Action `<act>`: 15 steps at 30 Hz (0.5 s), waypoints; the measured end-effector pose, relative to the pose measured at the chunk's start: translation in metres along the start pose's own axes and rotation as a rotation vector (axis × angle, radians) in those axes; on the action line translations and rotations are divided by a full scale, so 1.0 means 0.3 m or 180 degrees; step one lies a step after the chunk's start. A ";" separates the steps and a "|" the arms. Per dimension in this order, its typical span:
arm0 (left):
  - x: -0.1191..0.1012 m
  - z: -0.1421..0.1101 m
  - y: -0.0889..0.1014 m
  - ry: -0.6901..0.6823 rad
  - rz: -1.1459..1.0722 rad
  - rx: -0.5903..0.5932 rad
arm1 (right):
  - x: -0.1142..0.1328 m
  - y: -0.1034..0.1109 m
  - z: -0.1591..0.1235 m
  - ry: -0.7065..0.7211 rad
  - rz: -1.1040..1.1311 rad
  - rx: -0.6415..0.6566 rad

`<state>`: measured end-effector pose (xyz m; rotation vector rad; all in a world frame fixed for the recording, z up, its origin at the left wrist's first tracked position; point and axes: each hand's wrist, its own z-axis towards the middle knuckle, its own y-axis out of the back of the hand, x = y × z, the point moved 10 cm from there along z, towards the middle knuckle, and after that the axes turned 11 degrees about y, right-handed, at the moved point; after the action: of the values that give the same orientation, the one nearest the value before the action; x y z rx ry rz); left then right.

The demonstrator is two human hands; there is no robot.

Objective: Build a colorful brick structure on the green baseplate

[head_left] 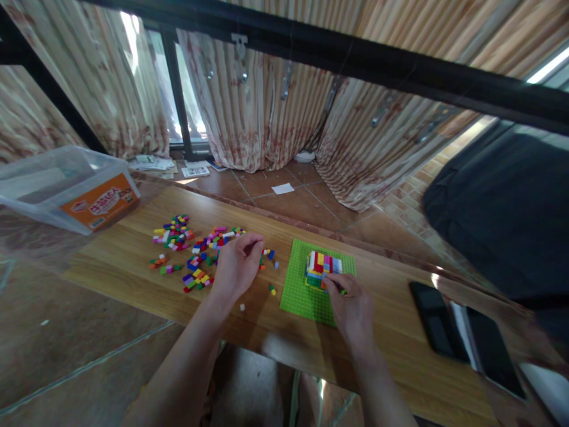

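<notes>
A block of multicoloured toy bricks (316,261), stacked in layers, stands on a green studded baseplate (296,290). My right hand (353,305) is at its near right corner, thumb and fingertips pinched against the stack. A small green toy brick (343,292) shows between the fingers of that hand. To the left, my left hand (237,264) hovers over the right side of a spread of loose toy bricks (198,279). Its fingers are curled together in a pinch; whatever they hold, if anything, is hidden.
A clear plastic box (71,207) with an orange label is at the left end of the wooden table (382,356). Two dark phone-like devices (438,320) lie to the right. A green-and-yellow brick piece (272,290) and a white brick (242,307) lie near the front edge.
</notes>
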<state>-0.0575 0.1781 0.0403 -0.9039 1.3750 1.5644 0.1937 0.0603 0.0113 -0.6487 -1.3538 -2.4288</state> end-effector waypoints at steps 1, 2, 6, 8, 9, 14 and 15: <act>-0.003 -0.001 0.000 -0.0012 0.0022 0.0009 | 0.005 0.001 0.000 0.0050 0.0011 0.0006; -0.005 -0.002 -0.001 -0.0018 0.0040 0.0017 | 0.009 0.003 -0.001 0.0089 -0.0002 0.0008; -0.006 -0.003 -0.002 -0.0035 0.0060 0.0028 | 0.019 0.002 -0.001 0.0162 -0.0170 0.0049; -0.003 -0.002 -0.004 -0.0034 0.0063 0.0025 | 0.026 -0.005 0.000 0.0212 -0.0233 0.0110; -0.002 -0.002 -0.004 -0.0036 0.0067 0.0024 | 0.031 -0.009 0.001 0.0246 -0.0253 0.0150; -0.009 -0.010 -0.012 -0.0028 0.0129 0.0076 | 0.043 -0.029 0.002 0.0335 -0.0364 0.0294; -0.012 -0.013 -0.015 -0.0021 0.0150 0.0099 | 0.042 -0.030 0.002 0.0327 -0.0395 0.0294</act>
<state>-0.0521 0.1739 0.0412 -0.8525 1.4214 1.5758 0.1792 0.0651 0.0116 -0.4226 -1.4945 -2.4400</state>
